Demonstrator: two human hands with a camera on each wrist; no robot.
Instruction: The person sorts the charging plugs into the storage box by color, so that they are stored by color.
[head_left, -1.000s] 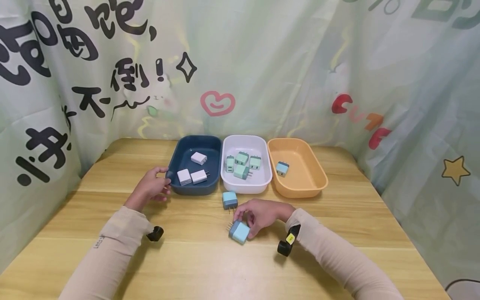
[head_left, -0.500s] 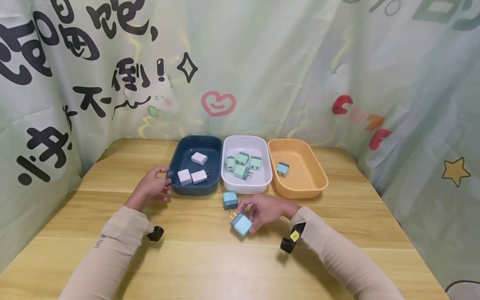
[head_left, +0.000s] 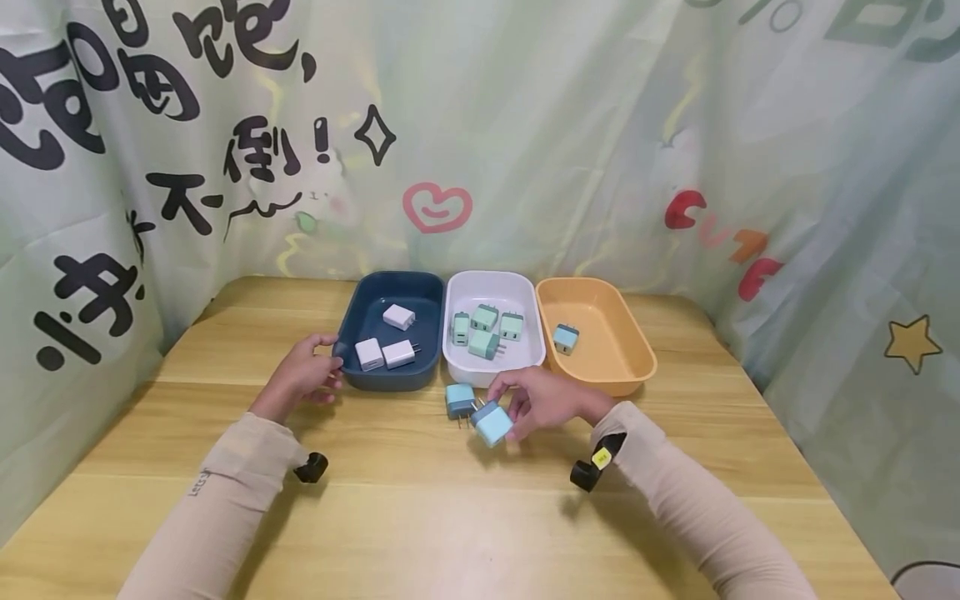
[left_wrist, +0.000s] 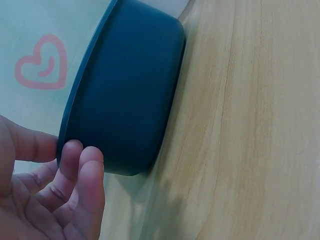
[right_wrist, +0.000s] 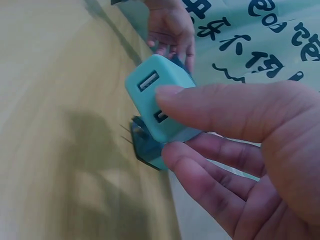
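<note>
My right hand pinches a blue USB wall charger between thumb and fingers, lifted above the table. Its two USB ports face the right wrist camera, and my thumb partly covers one. Just behind it a second blue charger lies on the wood in front of the white tray. At the navy tray's near left corner, my left hand grips the rim of that navy tray, thumb and fingertips on either side of the edge.
White chargers lie in the navy tray. Several green chargers sit in the white tray, and one blue charger in the orange tray. A printed curtain hangs behind the wooden table.
My right hand has lifted the blue charger and carried it away from me and slightly right, close to the charger lying by the white tray. The left hand stays put.
</note>
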